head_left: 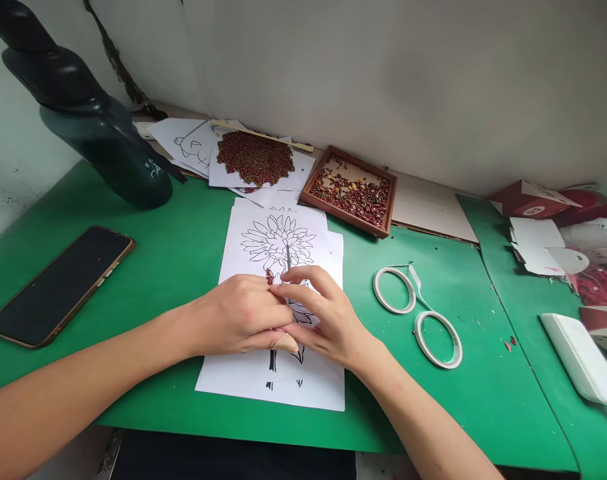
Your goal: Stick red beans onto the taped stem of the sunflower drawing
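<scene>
A sheet of paper (218, 380) with black line drawings of flowers lies under both hands. My left hand (248, 310) rests on it with its fingers curled closed. My right hand (328, 317) meets it from the right, fingers bent and tips against the left fingers. Between the hands a thin dark stick-like thing (288, 257) points up over the drawn flower; its lower part is partly hidden, and I cannot tell which hand has it. Small red beans (269, 276) lie in a short row on the drawing, just beyond the left knuckles. Whatever the fingertips pinch is hidden.
Behind the drawing are a bean pile (256, 158) on paper and a wooden tray (350, 193) of mixed beans. Two tape rolls (438, 340) lie to the right, near a white device (580, 357). A phone (60, 287) and dark bottle (108, 127) occupy the left.
</scene>
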Motion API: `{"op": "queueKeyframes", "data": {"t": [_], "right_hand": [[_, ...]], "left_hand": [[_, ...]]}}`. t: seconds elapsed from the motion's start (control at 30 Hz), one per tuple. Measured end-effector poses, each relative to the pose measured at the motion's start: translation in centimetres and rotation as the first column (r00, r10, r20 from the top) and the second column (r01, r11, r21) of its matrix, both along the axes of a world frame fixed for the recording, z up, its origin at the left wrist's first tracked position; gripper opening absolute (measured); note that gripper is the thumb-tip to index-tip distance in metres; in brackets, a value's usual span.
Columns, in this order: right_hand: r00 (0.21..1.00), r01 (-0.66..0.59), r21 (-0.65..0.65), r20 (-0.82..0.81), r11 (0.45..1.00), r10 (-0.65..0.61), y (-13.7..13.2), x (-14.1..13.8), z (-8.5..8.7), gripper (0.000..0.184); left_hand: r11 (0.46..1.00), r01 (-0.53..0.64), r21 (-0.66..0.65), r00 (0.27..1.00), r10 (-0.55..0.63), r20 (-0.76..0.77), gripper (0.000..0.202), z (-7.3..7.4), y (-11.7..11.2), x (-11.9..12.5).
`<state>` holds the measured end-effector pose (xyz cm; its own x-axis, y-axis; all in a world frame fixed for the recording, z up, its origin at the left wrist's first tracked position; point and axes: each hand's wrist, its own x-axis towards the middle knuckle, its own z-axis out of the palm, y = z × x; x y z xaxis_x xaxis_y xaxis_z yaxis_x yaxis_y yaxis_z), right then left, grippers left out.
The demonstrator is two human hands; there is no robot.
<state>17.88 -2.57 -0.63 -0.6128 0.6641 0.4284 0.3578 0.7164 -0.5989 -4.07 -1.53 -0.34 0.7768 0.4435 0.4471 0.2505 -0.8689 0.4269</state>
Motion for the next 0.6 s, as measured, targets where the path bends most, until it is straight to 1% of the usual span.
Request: {"op": "queueKeyframes", "data": {"t": [0.1,0.2,0.27,0.37,0.43,0.47,0.6], "right_hand": [[0.993,-0.081,-0.095,-0.09,0.992,0.073,0.0,-0.1,0.1,0.041],[0.983,-0.143,-0.179,-0.143,0.973,0.118,0.0,-0.1,0.2,0.045],[0.976,-0.179,-0.237,-0.161,0.955,0.144,0.0,0.0,0.3,0.048],[0.971,-0.216,-0.308,-0.166,0.926,0.171,0.0,0.2,0.5,0.054],[0.974,-0.213,-0.324,-0.147,0.922,0.173,0.1,0.3,0.7,0.055],[0.977,-0.202,-0.318,-0.132,0.926,0.168,0.1,0.4,0.8,0.054],[0.987,-0.155,-0.265,-0.076,0.952,0.14,0.6,1.0,1.2,0.044]], "left_hand": [[0.983,0.034,-0.18,0.999,-0.03,0.023,0.046,0.4,-0.4,0.0],[0.942,0.058,-0.33,0.998,-0.049,0.034,0.048,0.6,-0.7,0.0],[0.916,0.073,-0.395,0.997,-0.057,0.053,0.047,0.7,-0.8,0.0],[0.883,0.092,-0.459,0.995,-0.065,0.075,0.044,0.8,-0.9,0.0],[0.882,0.098,-0.461,0.995,-0.073,0.072,0.043,0.6,-1.1,0.1],[0.893,0.09,-0.442,0.996,-0.068,0.065,0.043,0.4,-1.1,0.1],[0.958,0.02,-0.287,0.999,-0.006,0.049,0.051,-0.2,-0.9,0.3]]}}
